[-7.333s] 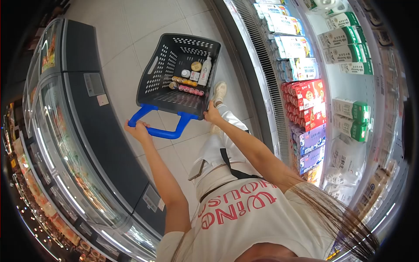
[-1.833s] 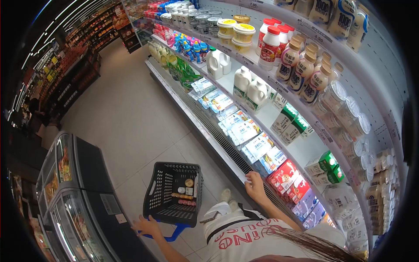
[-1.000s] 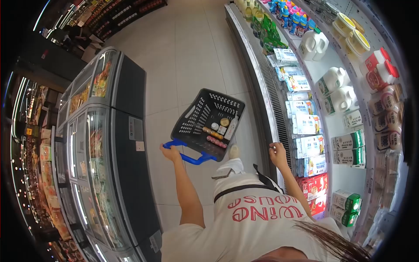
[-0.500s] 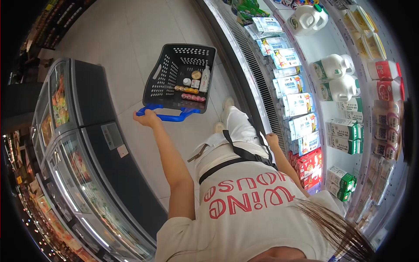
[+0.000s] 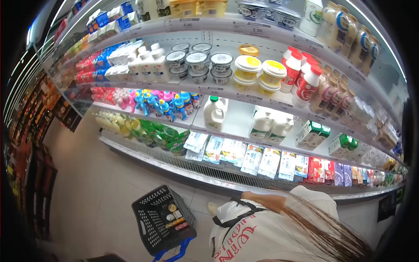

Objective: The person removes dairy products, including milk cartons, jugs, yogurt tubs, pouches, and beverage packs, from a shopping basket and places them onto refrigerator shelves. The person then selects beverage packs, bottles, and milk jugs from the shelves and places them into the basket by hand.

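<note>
A black plastic shopping basket [image 5: 150, 227] with a blue handle [image 5: 182, 251] stands low at the left of my body. Inside it are a round tan-topped container [image 5: 173, 208], small white containers [image 5: 170, 217], a yellow-orange pack [image 5: 173, 223] and a pink pack [image 5: 181, 226]. My left hand is out of sight, the handle running off the bottom edge. Beside the front edge of the refrigerated shelf, my right hand [image 5: 248, 195] reaches forward at the end of a bent arm. Its fingers are hidden, so I cannot make out any grip.
A long refrigerated shelf [image 5: 174, 163] crosses the view, stocked with milk jugs [image 5: 215, 113], yellow-lidded tubs [image 5: 248, 67], red-capped bottles [image 5: 307, 85] and several packets [image 5: 252, 159]. Tiled floor [image 5: 96, 187] stretches left towards dark store racks [image 5: 39, 183].
My view has swung up and right, from basket and freezers to the shelf front. The basket now sits lower in view, and my left hand, earlier on its blue handle, has left the picture.
</note>
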Available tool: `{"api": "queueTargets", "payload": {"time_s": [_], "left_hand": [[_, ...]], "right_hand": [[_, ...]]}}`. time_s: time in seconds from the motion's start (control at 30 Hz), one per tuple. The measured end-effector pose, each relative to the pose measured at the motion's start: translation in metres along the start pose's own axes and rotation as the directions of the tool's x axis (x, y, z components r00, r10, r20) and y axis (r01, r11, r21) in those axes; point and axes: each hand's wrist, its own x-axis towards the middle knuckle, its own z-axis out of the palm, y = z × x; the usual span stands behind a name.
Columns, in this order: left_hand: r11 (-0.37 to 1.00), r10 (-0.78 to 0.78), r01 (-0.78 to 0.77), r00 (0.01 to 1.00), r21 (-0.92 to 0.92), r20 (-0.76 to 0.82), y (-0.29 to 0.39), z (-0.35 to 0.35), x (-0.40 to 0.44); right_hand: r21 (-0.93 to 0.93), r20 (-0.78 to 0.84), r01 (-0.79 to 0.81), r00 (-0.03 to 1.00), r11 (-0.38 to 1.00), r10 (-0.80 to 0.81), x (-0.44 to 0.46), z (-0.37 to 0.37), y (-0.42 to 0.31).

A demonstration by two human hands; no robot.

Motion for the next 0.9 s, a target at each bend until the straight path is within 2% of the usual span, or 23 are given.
{"api": "queueTargets", "payload": {"time_s": [0.1, 0.2, 0.37, 0.43, 0.47, 0.5, 0.53, 0.57, 0.6, 0.63, 0.67, 0.7, 0.73, 0.77, 0.87, 0.9], "left_hand": [[1.0, 0.0, -0.003, 0.99, 0.022, 0.138, 0.064, 0.06, -0.012], [0.999, 0.018, -0.028, 0.97, 0.039, 0.243, 0.099, 0.091, -0.022], [0.998, 0.046, -0.059, 0.955, 0.036, 0.293, 0.124, 0.117, -0.008], [0.996, 0.067, -0.08, 0.953, 0.034, 0.295, 0.122, 0.119, 0.015], [0.996, 0.072, -0.085, 0.954, 0.031, 0.29, 0.115, 0.116, 0.03], [0.995, 0.08, -0.094, 0.957, 0.035, 0.28, 0.104, 0.107, 0.054], [0.995, 0.081, -0.095, 0.961, 0.041, 0.264, 0.093, 0.093, 0.076], [0.995, 0.079, -0.092, 0.964, 0.04, 0.252, 0.089, 0.074, 0.095], [0.992, 0.096, -0.113, 0.969, 0.064, 0.227, 0.075, 0.058, 0.115], [0.984, 0.127, -0.148, 0.972, 0.095, 0.2, 0.071, 0.038, 0.125], [0.947, 0.266, -0.288, 0.951, 0.14, 0.158, 0.056, 0.043, 0.132], [0.888, 0.399, -0.414, 0.91, 0.2, 0.112, 0.042, 0.047, 0.138], [0.855, 0.463, -0.476, 0.879, 0.206, 0.112, 0.05, 0.045, 0.135], [0.985, 0.082, -0.115, 0.966, 0.127, 0.246, 0.084, 0.039, 0.129], [0.981, -0.021, -0.032, 0.962, 0.19, 0.272, 0.134, 0.033, 0.124], [0.958, 0.087, -0.155, 0.96, 0.243, 0.267, 0.126, 0.032, 0.128]], "right_hand": [[-0.079, -0.071, 0.033, 0.997, 0.996, -0.038, 0.022, -0.011, -0.029], [-0.057, -0.099, 0.026, 0.995, 0.998, -0.031, 0.036, -0.019, -0.055], [-0.024, -0.136, 0.023, 0.99, 0.999, -0.026, 0.029, -0.026, -0.102], [-0.11, -0.042, 0.088, 0.995, 0.99, -0.093, 0.051, 0.006, -0.091], [-0.22, 0.015, 0.126, 0.992, 0.967, -0.126, 0.062, 0.022, -0.083], [-0.187, 0.065, 0.067, 0.996, 0.98, -0.056, 0.07, 0.029, -0.08], [-0.144, 0.02, -0.061, 0.998, 0.988, 0.065, 0.064, 0.026, -0.089], [-0.082, -0.011, -0.079, 0.997, 0.993, 0.078, 0.056, 0.019, -0.096], [0.066, -0.072, -0.086, 0.993, 0.994, 0.091, 0.051, 0.018, -0.096], [-0.048, -0.042, -0.068, 0.997, 0.996, 0.066, 0.054, 0.015, -0.101], [0.123, -0.021, -0.112, 0.993, 0.986, 0.115, 0.043, 0.008, -0.108], [0.211, -0.024, -0.161, 0.985, 0.964, 0.17, 0.032, 0.003, -0.127], [0.288, 0.017, -0.117, 0.993, 0.951, 0.117, 0.038, 0.008, -0.119], [0.308, 0.03, -0.116, 0.993, 0.944, 0.112, 0.021, -0.004, -0.147], [0.212, 0.06, -0.09, 0.995, 0.973, 0.079, 0.032, 0.011, -0.153], [0.199, 0.068, -0.104, 0.993, 0.974, 0.092, 0.026, 0.019, -0.152]]}}
